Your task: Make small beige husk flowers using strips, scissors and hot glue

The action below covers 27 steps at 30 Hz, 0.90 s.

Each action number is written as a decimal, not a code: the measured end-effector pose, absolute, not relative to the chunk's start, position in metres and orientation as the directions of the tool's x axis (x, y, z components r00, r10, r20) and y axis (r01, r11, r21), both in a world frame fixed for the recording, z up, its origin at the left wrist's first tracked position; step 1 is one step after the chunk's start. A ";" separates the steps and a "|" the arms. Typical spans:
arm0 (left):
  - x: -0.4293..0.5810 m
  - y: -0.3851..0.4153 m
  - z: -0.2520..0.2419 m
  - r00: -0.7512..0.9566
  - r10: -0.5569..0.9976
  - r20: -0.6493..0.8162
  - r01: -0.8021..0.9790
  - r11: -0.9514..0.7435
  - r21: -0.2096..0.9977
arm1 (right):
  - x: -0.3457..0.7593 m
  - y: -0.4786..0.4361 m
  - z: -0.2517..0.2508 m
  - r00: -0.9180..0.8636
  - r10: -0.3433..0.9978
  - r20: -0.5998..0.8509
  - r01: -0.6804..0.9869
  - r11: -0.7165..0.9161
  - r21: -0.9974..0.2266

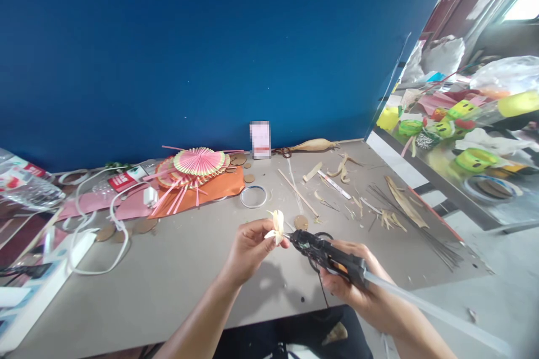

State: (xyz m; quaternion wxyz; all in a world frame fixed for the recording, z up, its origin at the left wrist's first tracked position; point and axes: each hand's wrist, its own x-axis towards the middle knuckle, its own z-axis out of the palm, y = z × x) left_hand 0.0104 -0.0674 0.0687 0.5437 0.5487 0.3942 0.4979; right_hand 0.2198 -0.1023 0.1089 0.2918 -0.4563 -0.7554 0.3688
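Note:
Between the fingertips of my left hand [252, 249] is a small cream-coloured flower [277, 228] with several pale petals, held above the table. My right hand [357, 280] is wrapped round a black hot glue gun [328, 255], with a long translucent glue stick [438, 314] sticking out of its back end. The gun's nozzle points left and meets the flower's base, or comes very close; I cannot tell if it touches. Just beyond the gun, a round brown disc [300, 222] lies on the grey table [189, 286].
Pink and yellow paper fans [202, 162] lie at the back left, near a white cable [113, 269] and a power strip [46, 297]. A tape roll [253, 196] sits mid-table. Dried husk pieces [406, 202] and thin wires [433, 244] spread over the right side. A blue partition [252, 56] stands behind.

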 end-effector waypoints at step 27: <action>0.005 -0.062 0.054 0.199 0.977 0.081 -0.119 -0.058 0.991 | 0.221 -0.087 0.045 -0.298 0.950 0.088 0.847 0.306 -0.435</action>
